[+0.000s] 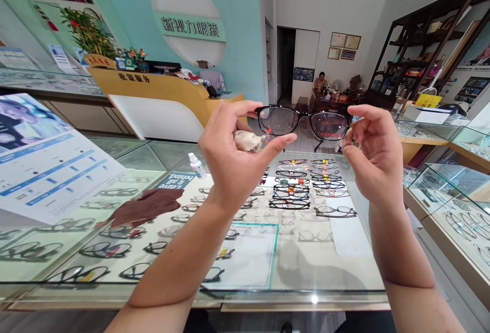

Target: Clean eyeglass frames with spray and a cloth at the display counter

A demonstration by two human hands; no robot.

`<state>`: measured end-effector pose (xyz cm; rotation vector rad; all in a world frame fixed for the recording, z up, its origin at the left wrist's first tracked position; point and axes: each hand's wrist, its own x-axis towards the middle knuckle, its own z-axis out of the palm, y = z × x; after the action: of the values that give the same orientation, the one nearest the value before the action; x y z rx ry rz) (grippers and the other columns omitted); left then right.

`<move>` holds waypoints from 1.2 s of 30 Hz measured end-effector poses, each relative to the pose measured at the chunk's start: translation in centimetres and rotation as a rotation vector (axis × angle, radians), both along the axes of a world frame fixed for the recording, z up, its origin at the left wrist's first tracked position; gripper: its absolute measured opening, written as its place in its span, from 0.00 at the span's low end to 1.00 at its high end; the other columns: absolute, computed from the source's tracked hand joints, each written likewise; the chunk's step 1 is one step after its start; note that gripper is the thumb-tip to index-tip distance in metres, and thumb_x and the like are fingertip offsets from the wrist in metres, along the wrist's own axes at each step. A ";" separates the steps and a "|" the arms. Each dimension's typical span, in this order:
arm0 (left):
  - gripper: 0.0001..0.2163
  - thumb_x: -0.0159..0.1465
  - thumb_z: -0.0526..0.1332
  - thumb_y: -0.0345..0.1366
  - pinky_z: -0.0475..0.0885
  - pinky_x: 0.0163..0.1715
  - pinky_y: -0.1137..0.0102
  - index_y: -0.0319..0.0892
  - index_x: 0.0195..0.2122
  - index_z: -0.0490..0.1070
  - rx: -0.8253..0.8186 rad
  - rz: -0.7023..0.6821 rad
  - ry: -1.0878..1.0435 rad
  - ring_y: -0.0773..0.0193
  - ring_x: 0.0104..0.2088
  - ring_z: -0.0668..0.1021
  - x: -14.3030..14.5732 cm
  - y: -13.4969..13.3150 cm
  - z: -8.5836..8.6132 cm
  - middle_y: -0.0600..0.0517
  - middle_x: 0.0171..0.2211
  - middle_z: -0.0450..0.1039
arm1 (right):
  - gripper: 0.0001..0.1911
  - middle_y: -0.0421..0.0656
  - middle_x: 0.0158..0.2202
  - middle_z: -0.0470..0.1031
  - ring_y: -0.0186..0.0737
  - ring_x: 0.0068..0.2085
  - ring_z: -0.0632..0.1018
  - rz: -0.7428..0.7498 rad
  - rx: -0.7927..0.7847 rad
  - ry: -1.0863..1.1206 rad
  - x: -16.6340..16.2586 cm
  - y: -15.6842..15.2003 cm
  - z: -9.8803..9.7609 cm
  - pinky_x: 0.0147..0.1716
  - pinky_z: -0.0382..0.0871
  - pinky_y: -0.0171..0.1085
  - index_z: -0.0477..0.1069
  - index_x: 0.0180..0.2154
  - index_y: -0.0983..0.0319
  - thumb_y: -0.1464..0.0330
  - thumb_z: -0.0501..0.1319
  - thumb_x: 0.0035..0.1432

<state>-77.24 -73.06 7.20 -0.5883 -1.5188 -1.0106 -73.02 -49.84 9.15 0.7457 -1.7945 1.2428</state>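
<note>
A pair of black-framed eyeglasses (303, 115) is held up above the glass counter, its lenses facing me and red lettering showing on the right lens. My left hand (237, 144) grips the frame's left side between thumb and fingers, with a crumpled off-white cloth (248, 141) tucked in the palm. At the right side, my right hand (377, 152) pinches the frame near its hinge. Below, rows of eyeglasses (290, 204) lie on the counter. To the left of my forearm are a brown cloth (147, 206) and a small white spray bottle (197, 165).
The glass display counter (306, 300) spans the front. A folded printed card (49, 170) stands at left. A teal-edged sheet (248, 256) lies near my left forearm. More glass cases (451, 200) line the right. A person (320, 82) sits at a far table.
</note>
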 end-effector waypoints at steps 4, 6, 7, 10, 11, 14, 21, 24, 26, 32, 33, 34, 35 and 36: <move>0.26 0.57 0.80 0.55 0.77 0.35 0.61 0.52 0.51 0.78 0.023 -0.020 -0.023 0.56 0.38 0.81 0.1 0.4 -0.2 0.50 0.41 0.78 | 0.21 0.41 0.36 0.63 0.41 0.39 0.72 -0.039 0.010 -0.002 -0.1 0.1 -0.1 0.44 0.77 0.44 0.73 0.55 0.53 0.73 0.61 0.61; 0.25 0.58 0.80 0.55 0.78 0.34 0.62 0.52 0.51 0.77 0.026 -0.023 -0.051 0.56 0.39 0.81 0.1 0.5 -0.3 0.50 0.42 0.79 | 0.21 0.41 0.36 0.63 0.41 0.38 0.72 -0.049 0.019 0.004 -0.1 0.1 -0.2 0.44 0.77 0.44 0.74 0.55 0.53 0.73 0.60 0.61; 0.25 0.58 0.79 0.54 0.78 0.33 0.63 0.52 0.51 0.77 0.028 -0.032 -0.071 0.57 0.39 0.81 0.1 0.6 -0.3 0.50 0.42 0.80 | 0.21 0.41 0.36 0.63 0.41 0.38 0.72 -0.053 0.023 0.006 -0.1 0.1 -0.3 0.43 0.76 0.44 0.74 0.54 0.53 0.74 0.60 0.61; 0.23 0.60 0.79 0.53 0.78 0.33 0.63 0.52 0.51 0.78 0.031 -0.081 -0.117 0.56 0.40 0.82 0.2 0.6 -0.2 0.50 0.43 0.80 | 0.21 0.41 0.36 0.64 0.41 0.38 0.72 -0.057 0.026 0.007 0.0 0.1 -0.4 0.44 0.76 0.44 0.75 0.54 0.53 0.75 0.59 0.61; 0.22 0.60 0.78 0.53 0.78 0.33 0.63 0.52 0.51 0.78 0.031 -0.094 -0.123 0.56 0.41 0.82 0.2 0.6 -0.2 0.50 0.43 0.80 | 0.21 0.41 0.36 0.64 0.41 0.38 0.72 -0.056 0.024 0.008 0.0 0.1 -0.3 0.44 0.75 0.45 0.76 0.54 0.53 0.75 0.59 0.61; 0.22 0.60 0.79 0.53 0.78 0.34 0.61 0.53 0.51 0.77 0.029 -0.094 -0.105 0.55 0.43 0.82 0.3 0.6 -0.2 0.49 0.43 0.79 | 0.21 0.41 0.36 0.64 0.40 0.38 0.72 -0.060 0.023 0.015 -0.1 0.2 -0.3 0.44 0.75 0.44 0.77 0.52 0.54 0.76 0.59 0.60; 0.26 0.56 0.80 0.55 0.79 0.42 0.58 0.53 0.50 0.76 0.019 -0.005 -0.063 0.52 0.45 0.81 0.5 0.7 -0.3 0.50 0.43 0.76 | 0.19 0.41 0.35 0.65 0.40 0.38 0.71 -0.103 0.050 0.001 -1.2 0.6 -0.7 0.43 0.71 0.43 0.77 0.50 0.55 0.76 0.57 0.61; 0.27 0.56 0.80 0.55 0.78 0.45 0.58 0.52 0.50 0.75 0.018 0.021 -0.041 0.51 0.46 0.80 0.6 0.8 -0.3 0.50 0.43 0.75 | 0.19 0.41 0.35 0.66 0.40 0.38 0.70 -0.110 0.068 -0.004 -1.5 0.6 -0.8 0.43 0.69 0.43 0.77 0.50 0.56 0.76 0.57 0.61; 0.27 0.56 0.80 0.55 0.77 0.46 0.57 0.52 0.50 0.75 0.020 0.033 -0.034 0.51 0.46 0.80 0.7 0.9 -0.3 0.50 0.43 0.76 | 0.19 0.41 0.35 0.66 0.39 0.37 0.70 -0.118 0.075 -0.008 -1.5 0.6 -0.9 0.43 0.69 0.43 0.77 0.50 0.56 0.76 0.57 0.61; 0.26 0.56 0.80 0.55 0.78 0.47 0.56 0.52 0.49 0.75 0.011 0.051 -0.028 0.52 0.44 0.80 0.9 1.1 -0.2 0.50 0.44 0.77 | 0.20 0.41 0.35 0.67 0.39 0.38 0.70 -0.126 0.064 -0.011 -1.6 0.5 -1.0 0.44 0.69 0.43 0.77 0.49 0.56 0.77 0.57 0.60; 0.26 0.56 0.80 0.55 0.78 0.47 0.56 0.52 0.49 0.75 0.013 0.060 -0.023 0.52 0.44 0.80 0.9 1.1 -0.2 0.50 0.44 0.77 | 0.21 0.41 0.36 0.67 0.39 0.38 0.70 -0.130 0.064 -0.008 -1.6 0.5 -1.0 0.44 0.69 0.43 0.78 0.49 0.56 0.77 0.57 0.59; 0.26 0.56 0.81 0.54 0.78 0.46 0.57 0.52 0.49 0.75 0.017 0.068 -0.018 0.53 0.43 0.80 0.8 1.2 -0.2 0.50 0.44 0.77 | 0.21 0.40 0.36 0.67 0.39 0.38 0.70 -0.134 0.066 -0.003 -1.6 0.5 -1.0 0.44 0.69 0.43 0.78 0.50 0.56 0.78 0.57 0.58; 0.26 0.56 0.81 0.54 0.78 0.46 0.57 0.51 0.49 0.75 0.019 0.072 -0.013 0.53 0.43 0.80 0.8 1.2 -0.2 0.50 0.44 0.77 | 0.22 0.40 0.36 0.66 0.39 0.38 0.70 -0.138 0.068 0.002 -1.6 0.5 -1.0 0.44 0.69 0.43 0.78 0.50 0.56 0.78 0.57 0.58; 0.26 0.56 0.81 0.54 0.78 0.46 0.57 0.51 0.49 0.75 0.020 0.068 -0.012 0.53 0.43 0.80 0.7 1.1 -0.2 0.50 0.44 0.77 | 0.23 0.40 0.36 0.66 0.39 0.39 0.70 -0.142 0.073 0.005 -1.6 0.5 -1.0 0.44 0.69 0.43 0.78 0.51 0.56 0.78 0.57 0.57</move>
<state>-76.58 -71.92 6.96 -0.5136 -1.5274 -0.9775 -74.65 -49.32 8.11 0.6488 -1.8636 1.0861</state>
